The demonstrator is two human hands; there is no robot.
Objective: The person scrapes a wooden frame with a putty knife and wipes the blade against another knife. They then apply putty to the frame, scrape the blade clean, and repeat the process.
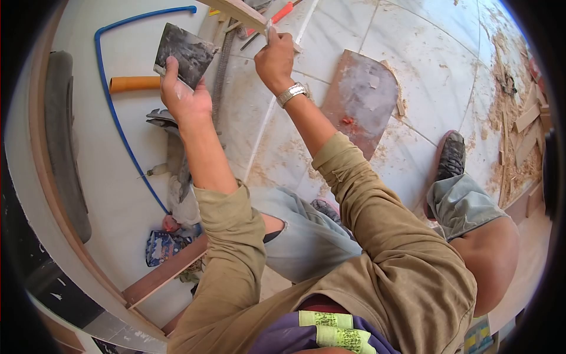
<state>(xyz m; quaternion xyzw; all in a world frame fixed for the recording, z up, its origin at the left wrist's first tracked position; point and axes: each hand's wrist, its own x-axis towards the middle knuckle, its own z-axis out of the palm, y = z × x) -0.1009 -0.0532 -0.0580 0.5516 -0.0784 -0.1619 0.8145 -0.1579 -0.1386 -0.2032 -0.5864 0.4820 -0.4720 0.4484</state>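
Note:
My left hand is closed on a dark, square flat plate smeared with greyish-white residue, the thumb lying across its face. Whitish smears also mark the palm. My right hand, with a metal watch at the wrist, is closed in a pinch against a pale curved wooden strip. Something small and whitish shows at its fingertips, too small to name. Just behind my left hand lies an orange tube. To the right of my right wrist, a stained board with a red smear rests on the floor.
A bent blue tube runs along the left side. A red-handled tool lies beyond my right hand. Wood shavings and offcuts cover the right side of the tiled floor. Near my left elbow is a reddish wooden bar.

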